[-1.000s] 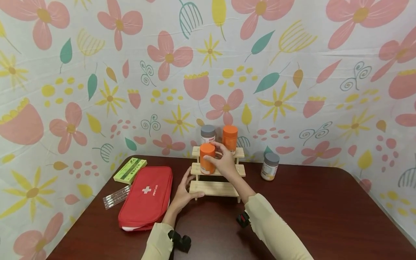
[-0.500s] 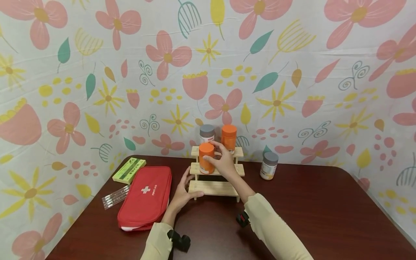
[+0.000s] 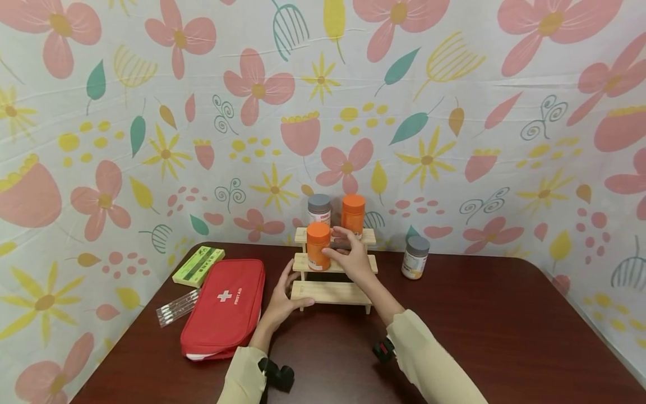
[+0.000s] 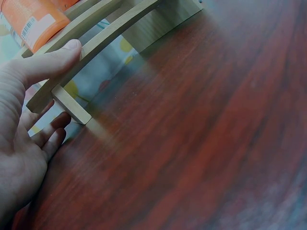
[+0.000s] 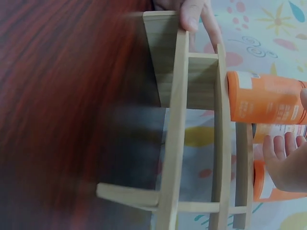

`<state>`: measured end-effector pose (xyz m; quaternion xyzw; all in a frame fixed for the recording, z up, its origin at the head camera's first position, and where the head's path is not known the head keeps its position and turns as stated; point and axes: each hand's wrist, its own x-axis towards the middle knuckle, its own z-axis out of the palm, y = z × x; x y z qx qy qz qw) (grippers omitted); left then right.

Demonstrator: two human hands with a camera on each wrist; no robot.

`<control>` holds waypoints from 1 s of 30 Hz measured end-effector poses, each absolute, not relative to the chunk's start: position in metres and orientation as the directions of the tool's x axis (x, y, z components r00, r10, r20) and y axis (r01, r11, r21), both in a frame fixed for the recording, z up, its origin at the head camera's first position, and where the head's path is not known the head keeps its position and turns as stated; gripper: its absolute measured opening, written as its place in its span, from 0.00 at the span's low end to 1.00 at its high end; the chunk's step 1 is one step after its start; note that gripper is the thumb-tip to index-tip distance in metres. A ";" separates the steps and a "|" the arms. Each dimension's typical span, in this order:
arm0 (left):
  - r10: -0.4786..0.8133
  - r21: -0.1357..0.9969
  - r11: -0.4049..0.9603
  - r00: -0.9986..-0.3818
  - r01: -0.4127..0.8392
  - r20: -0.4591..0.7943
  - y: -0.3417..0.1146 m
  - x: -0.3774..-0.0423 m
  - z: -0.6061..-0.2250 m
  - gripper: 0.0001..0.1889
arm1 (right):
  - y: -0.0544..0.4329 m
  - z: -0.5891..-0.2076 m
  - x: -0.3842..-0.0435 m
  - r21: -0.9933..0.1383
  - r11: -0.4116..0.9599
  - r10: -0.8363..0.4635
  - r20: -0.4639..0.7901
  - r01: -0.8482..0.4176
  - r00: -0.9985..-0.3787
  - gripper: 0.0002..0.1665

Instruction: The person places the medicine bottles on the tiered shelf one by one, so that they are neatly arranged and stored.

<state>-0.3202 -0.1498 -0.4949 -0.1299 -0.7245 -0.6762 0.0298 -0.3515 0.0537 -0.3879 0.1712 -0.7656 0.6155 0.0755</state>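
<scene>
A three-tier wooden display stand [image 3: 330,292] stands on the table. My left hand [image 3: 278,306] grips its left end, thumb on the lowest shelf [image 4: 103,40] and fingers behind. An orange bottle [image 3: 318,249] with an orange lid sits upright at the left of the middle shelf. Just right of it is my right hand [image 3: 355,262], thumb and fingers spread apart beside the bottle's side. In the right wrist view the fingers of this hand [image 5: 288,163] are off the orange bottle [image 5: 264,98]. On the top shelf are a grey-lidded white bottle [image 3: 319,206] and another orange bottle [image 3: 353,212].
Another grey-lidded white bottle [image 3: 415,259] stands on the table [image 3: 494,320] to the right. To the left lie a red first aid bag [image 3: 224,314], a yellow-green box [image 3: 198,266] and a clear packet of cotton swabs [image 3: 176,307]. A floral cloth [image 3: 439,112] hangs behind.
My right hand has let go of the orange bottle on the middle shelf, its thumb drawing back to the right. The left hand stays on the stand.
</scene>
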 end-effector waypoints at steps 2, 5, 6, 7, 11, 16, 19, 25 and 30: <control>0.141 0.973 0.049 -0.966 0.224 0.215 -0.149 -0.319 -0.495 0.57 | 0.058 -0.390 -0.350 -0.916 0.197 -0.158 0.321 -0.348 -0.934 0.38; 0.136 0.973 0.043 -0.967 0.225 0.217 -0.149 -0.319 -0.495 0.57 | 0.065 -0.392 -0.347 -0.924 0.190 -0.134 0.311 -0.332 -0.941 0.37; 0.135 0.973 0.043 -0.966 0.226 0.219 -0.148 -0.319 -0.495 0.57 | 0.068 -0.393 -0.346 -0.926 0.188 -0.125 0.309 -0.328 -0.943 0.37; 0.134 0.973 0.043 -0.967 0.225 0.218 -0.148 -0.318 -0.495 0.57 | 0.070 -0.394 -0.345 -0.927 0.192 -0.114 0.306 -0.323 -0.945 0.36; 0.128 0.975 0.041 -0.969 0.218 0.212 -0.148 -0.318 -0.495 0.58 | 0.083 -0.397 -0.343 -0.926 0.203 -0.097 0.305 -0.319 -0.947 0.35; 0.125 0.975 0.045 -0.969 0.219 0.212 -0.149 -0.319 -0.494 0.57 | 0.099 -0.400 -0.343 -0.930 0.211 -0.091 0.288 -0.301 -0.953 0.34; 0.128 0.974 0.048 -0.968 0.223 0.216 -0.149 -0.320 -0.495 0.57 | 0.110 -0.402 -0.343 -0.928 0.233 -0.088 0.276 -0.290 -0.957 0.35; 0.123 0.974 0.047 -0.969 0.222 0.215 -0.149 -0.320 -0.495 0.57 | 0.132 -0.407 -0.344 -0.914 0.277 -0.076 0.285 -0.295 -0.956 0.35; 0.125 0.974 0.037 -0.968 0.222 0.216 -0.149 -0.320 -0.495 0.58 | 0.156 -0.405 -0.342 -0.914 0.303 -0.025 0.276 -0.270 -0.961 0.35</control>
